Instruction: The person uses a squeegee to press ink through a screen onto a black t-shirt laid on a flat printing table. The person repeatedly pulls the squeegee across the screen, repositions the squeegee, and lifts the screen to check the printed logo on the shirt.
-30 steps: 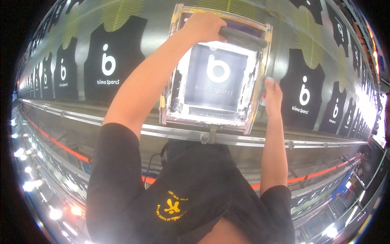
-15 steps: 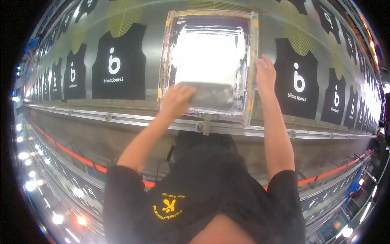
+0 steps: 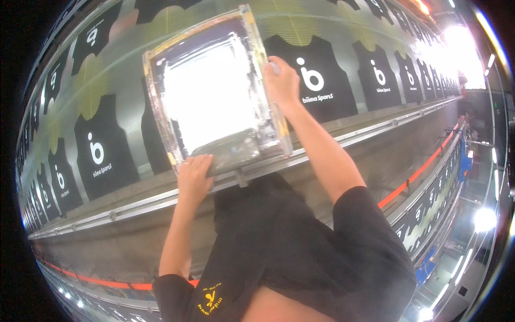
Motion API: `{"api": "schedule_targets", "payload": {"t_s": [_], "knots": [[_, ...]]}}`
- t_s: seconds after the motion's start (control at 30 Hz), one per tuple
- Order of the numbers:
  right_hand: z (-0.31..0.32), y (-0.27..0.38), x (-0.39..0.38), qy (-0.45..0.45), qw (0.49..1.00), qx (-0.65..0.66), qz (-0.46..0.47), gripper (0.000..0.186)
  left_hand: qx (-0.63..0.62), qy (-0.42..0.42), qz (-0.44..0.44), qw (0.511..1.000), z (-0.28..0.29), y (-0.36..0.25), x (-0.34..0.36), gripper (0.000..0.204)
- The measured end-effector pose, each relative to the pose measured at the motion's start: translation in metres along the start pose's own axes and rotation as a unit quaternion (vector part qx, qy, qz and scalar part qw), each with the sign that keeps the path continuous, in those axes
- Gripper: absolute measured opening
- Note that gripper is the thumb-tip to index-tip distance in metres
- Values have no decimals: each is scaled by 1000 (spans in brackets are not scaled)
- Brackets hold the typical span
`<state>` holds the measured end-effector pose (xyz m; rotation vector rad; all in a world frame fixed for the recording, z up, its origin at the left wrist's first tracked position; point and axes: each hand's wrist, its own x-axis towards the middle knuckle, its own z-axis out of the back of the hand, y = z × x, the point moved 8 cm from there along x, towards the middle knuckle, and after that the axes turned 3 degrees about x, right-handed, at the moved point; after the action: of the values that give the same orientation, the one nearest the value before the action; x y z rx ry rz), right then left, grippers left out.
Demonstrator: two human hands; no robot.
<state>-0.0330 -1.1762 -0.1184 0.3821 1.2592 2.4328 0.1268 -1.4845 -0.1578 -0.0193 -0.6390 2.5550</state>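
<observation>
A screen-printing frame [image 3: 254, 37] with worn metal-and-tape edges lies tilted over the long printing table, its mesh coated in bright white ink. My left hand [image 3: 196, 174] grips a dark squeegee [image 3: 228, 150] at the frame's near end. My right hand [image 3: 281, 83] is closed on the frame's right side, at a small light grip. Black sleeveless garment pieces with white printed logos [image 3: 315, 61] lie flat to either side; the piece under the frame is mostly hidden.
A metal rail [image 3: 365, 131] runs along the table's front edge, with an orange strip [image 3: 402, 188] below it. More printed pieces run in long rows into the distance. Another row of printing table [image 3: 424, 204] stands behind me, under bright lamps.
My left hand has pulled the squeegee from the frame's far end down to the near end, over the white ink. The view has turned, and the frame now appears tilted and further left.
</observation>
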Motion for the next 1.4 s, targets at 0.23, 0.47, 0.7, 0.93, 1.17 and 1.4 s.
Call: {"api": "schedule_targets", "payload": {"t_s": [0.23, 0.47, 0.7, 0.93, 1.17, 1.4], "knots": [[168, -68, 93, -60, 991, -103, 58, 41, -77, 27, -69, 994, -68, -151, 108, 59], [289, -226, 213, -95, 984, -109, 105, 39, -53, 40, -62, 996, -176, -297, 217, 51], [271, -337, 208, -46, 998, -40, -9, 39, 10, 92, 26, 995, -210, -317, 243, 41], [234, -340, 187, -14, 1000, 11, -2, 43, 39, 87, 38, 995, -188, -286, 223, 43], [229, -309, 181, 48, 998, -45, 20, 45, 72, 90, 55, 992, -167, -299, 210, 47], [233, -326, 176, 16, 999, -32, 4, 42, 93, 45, 10, 995, -141, -235, 360, 19]]}}
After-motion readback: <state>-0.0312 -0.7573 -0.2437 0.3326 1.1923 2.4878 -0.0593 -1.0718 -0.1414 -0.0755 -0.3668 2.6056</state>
